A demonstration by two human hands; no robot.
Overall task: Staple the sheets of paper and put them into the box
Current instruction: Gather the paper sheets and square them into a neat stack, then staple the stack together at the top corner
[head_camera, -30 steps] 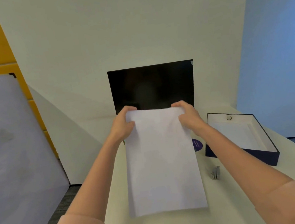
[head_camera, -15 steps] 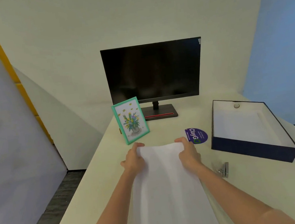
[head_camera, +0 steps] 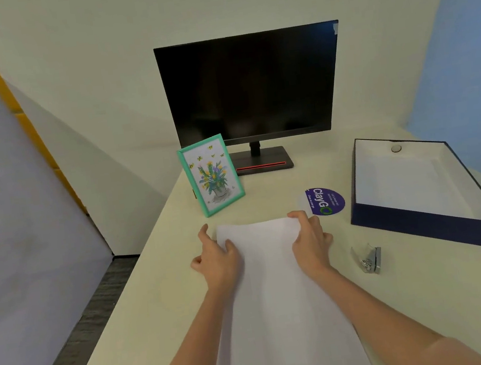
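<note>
White sheets of paper (head_camera: pixel 277 293) lie flat on the cream table (head_camera: pixel 145 309), running from the middle toward the near edge. My left hand (head_camera: pixel 217 259) rests on the far left corner of the sheets with fingers spread. My right hand (head_camera: pixel 311 241) pinches the far right corner. A small silver stapler (head_camera: pixel 369 258) lies on the table to the right of the paper, untouched. Farther right stands the open dark blue box (head_camera: pixel 426 227) with a white inside and a small round thing at its far wall.
A black monitor (head_camera: pixel 251 87) on its stand is at the back of the table. A green-framed flower picture (head_camera: pixel 212 175) leans in front of it on the left. A purple round sticker (head_camera: pixel 325 200) lies between the paper and the box. The table's left edge drops to a grey floor.
The sheets, held upright in front of the monitor a second ago, have come down flat on the table. My left hand's fingers have spread on the paper.
</note>
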